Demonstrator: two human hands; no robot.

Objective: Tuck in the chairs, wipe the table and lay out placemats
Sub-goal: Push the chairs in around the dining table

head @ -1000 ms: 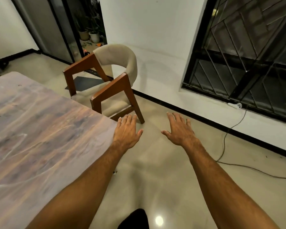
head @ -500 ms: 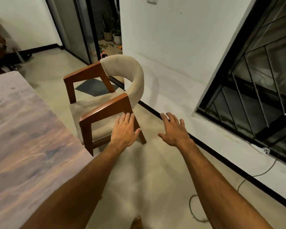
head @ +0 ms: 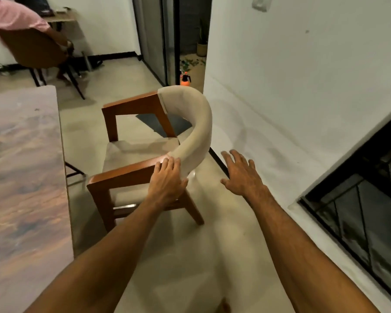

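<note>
Head: left hand covers chair armrest end; table cropped left.

table cut off left, person in pink cut off top-left

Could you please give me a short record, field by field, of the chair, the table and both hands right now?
chair: upright, apart from the table, not tucked in
table: at left, its long edge toward the chair's front
left hand: rests on the near armrest by the backrest
right hand: open in the air beside the backrest, touching nothing
background: orange bottle beyond the chair; a seated person far left
</note>
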